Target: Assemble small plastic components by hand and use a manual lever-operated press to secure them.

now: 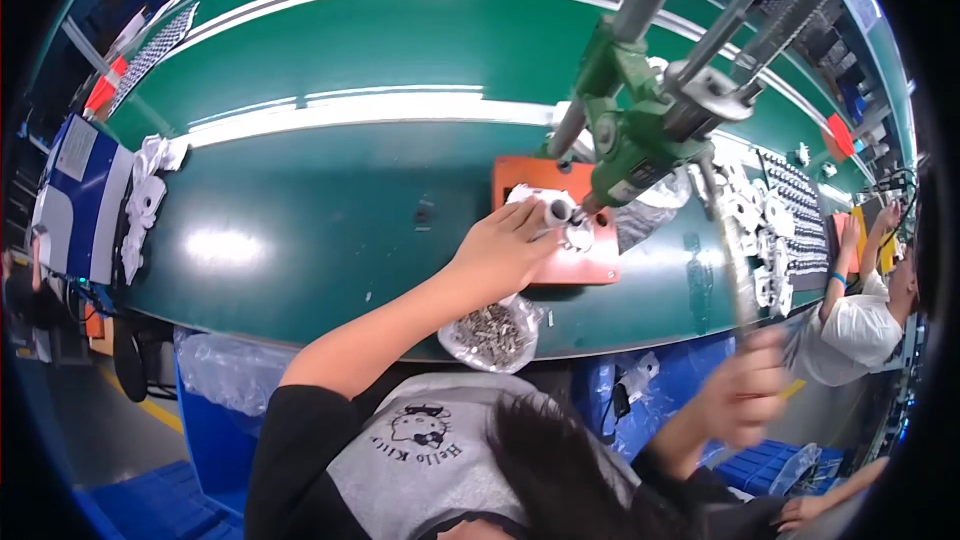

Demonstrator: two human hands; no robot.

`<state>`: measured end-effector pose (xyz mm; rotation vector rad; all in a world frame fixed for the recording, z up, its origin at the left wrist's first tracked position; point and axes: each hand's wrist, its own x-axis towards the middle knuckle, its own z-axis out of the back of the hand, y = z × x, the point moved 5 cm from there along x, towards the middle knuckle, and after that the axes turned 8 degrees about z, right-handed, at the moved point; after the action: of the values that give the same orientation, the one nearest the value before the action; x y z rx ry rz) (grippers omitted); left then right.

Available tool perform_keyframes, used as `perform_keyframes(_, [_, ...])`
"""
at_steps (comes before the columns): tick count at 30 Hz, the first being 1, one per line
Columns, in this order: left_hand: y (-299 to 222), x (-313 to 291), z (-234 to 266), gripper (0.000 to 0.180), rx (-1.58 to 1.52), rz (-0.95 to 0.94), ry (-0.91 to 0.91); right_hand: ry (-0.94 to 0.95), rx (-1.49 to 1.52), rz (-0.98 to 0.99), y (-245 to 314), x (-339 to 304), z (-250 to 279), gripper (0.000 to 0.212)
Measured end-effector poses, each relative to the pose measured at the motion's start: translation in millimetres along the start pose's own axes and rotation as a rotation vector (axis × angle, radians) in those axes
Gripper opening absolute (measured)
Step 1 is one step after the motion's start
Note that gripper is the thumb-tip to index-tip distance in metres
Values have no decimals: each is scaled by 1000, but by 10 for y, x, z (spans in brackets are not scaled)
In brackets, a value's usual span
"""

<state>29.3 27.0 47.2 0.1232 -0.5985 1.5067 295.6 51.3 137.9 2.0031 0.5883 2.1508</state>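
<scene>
My left hand (505,252) reaches over the orange base plate (570,270) of a green hand press (625,155). Its fingers are closed on a white moulded part (540,196) with a round grey tube opening, right under the press's ram. The fingertips partly cover this part. Lower right, my right hand (745,392) is closed in a fist, smeared by motion, at the lower end of the press's long lever (738,260), which also looks blurred. Just in front of my left forearm lies a clear plastic bag (463,348) with many small metal pins.
White moulded parts (765,225) are heaped at the right, beside a tray of dark rows (800,230). More white pieces (143,202) lie left by a blue-and-white machine (78,205). Blue bins (215,440) stand below the table edge. A co-worker (855,335) sits at the right.
</scene>
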Motion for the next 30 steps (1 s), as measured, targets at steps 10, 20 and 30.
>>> perform_keyframes(10, [44, 126, -19, 52, -175, 241, 57, -43, 544, 56, -237, 1232, -293, 20])
perform_keyframes(20, [419, 374, 436, 27, -281, 301, 248, 83, 252, -631, -2230, 1412, -1069, 44])
perform_keyframes(30, [2020, 445, 94, 69, -262, 691, -457, 799, -1500, -514, -3957, -337, 743, 53])
